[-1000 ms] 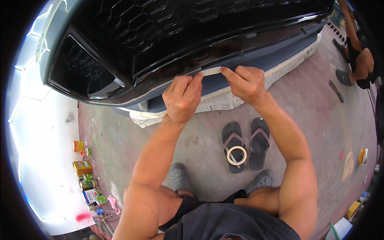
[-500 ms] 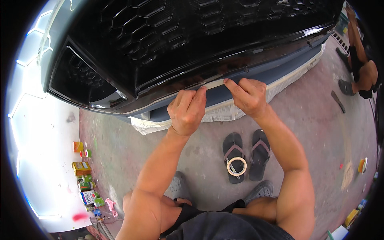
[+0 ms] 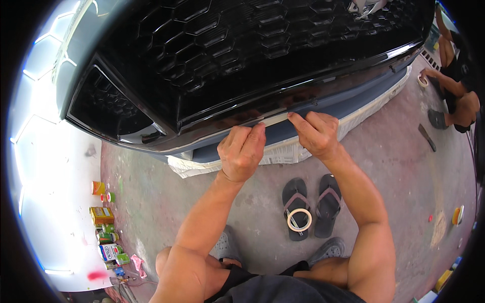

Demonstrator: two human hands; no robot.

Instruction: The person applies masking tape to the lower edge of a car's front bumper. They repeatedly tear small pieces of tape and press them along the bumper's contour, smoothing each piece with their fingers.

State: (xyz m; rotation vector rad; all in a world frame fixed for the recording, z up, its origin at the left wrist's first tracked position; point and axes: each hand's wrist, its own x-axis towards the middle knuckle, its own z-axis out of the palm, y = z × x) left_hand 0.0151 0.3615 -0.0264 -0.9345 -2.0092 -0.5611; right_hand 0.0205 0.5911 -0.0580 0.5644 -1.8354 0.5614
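A short strip of pale masking tape (image 3: 277, 119) stretches between my two hands along the lower edge of a glossy black car bumper (image 3: 222, 96). My left hand (image 3: 242, 150) pinches its left end, fingers closed. My right hand (image 3: 317, 133) grips the right end between thumb and forefinger. Just under the tape runs a grey-blue lower lip (image 3: 353, 97) of the bumper. Below that hangs masking paper (image 3: 278, 153) with print on it. Whether the strip is stuck to the bumper along its middle I cannot tell.
On the floor lie a pair of flip-flops (image 3: 327, 207) with a tape roll (image 3: 308, 220) on one. Paint cans (image 3: 102, 215) line the left wall. At the right, a co-worker's hand (image 3: 429, 73) holds another tape roll (image 3: 423, 81), near a dark scraper-like tool (image 3: 427, 137).
My hands still hold the strip, and the view has shifted slightly, so the bumper sits lower in it. At the right, the co-worker's hand and tape roll have come into sight.
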